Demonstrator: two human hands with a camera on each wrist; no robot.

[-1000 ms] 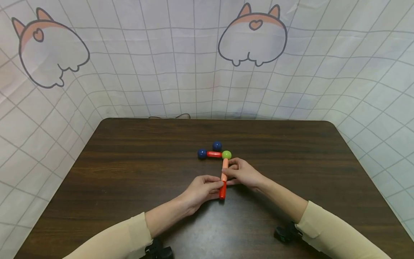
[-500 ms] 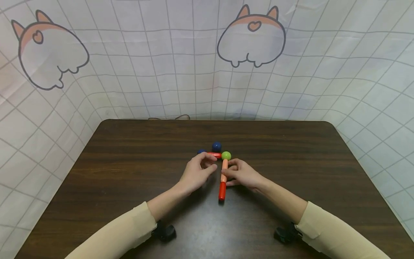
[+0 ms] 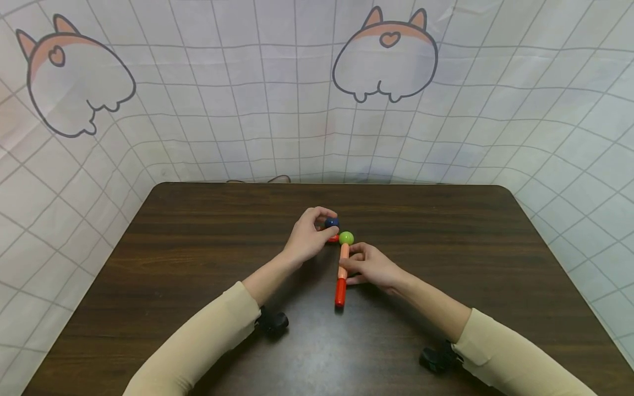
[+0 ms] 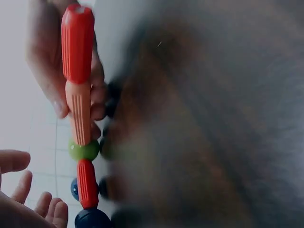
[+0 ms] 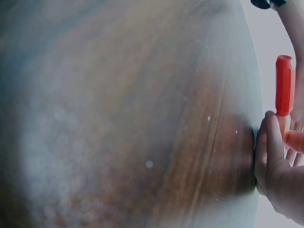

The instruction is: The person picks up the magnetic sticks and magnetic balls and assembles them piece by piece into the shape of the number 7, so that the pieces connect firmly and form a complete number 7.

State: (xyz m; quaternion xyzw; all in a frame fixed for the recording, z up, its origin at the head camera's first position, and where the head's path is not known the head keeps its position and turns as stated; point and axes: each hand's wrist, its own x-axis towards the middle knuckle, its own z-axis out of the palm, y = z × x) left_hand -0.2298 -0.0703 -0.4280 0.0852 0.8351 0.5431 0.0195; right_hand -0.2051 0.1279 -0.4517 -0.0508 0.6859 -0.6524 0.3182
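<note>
In the head view, my left hand (image 3: 306,237) hovers with thumb and fingers parted on either side of a blue ball (image 3: 331,222). The left wrist view shows those fingers (image 4: 42,203) apart from the ball. My right hand (image 3: 373,267) pinches a peach magnetic rod (image 3: 344,252) of a building toy. One rod end meets a green ball (image 3: 346,238); at the other, a red rod (image 3: 340,292) continues the line. A shorter red rod (image 4: 87,183) runs from the green ball to a second blue ball (image 4: 92,219), which my left hand hides in the head view.
The pieces sit near the middle of a dark wood table (image 3: 208,242). A white checked cloth (image 3: 238,110) with cartoon animals hangs behind its far edge and along both sides. Each wrist wears a small black camera (image 3: 272,322).
My left hand has let go of the long red rod and moved up and away from me to the loose-standing blue ball. The right hand keeps its hold on the peach rod.
</note>
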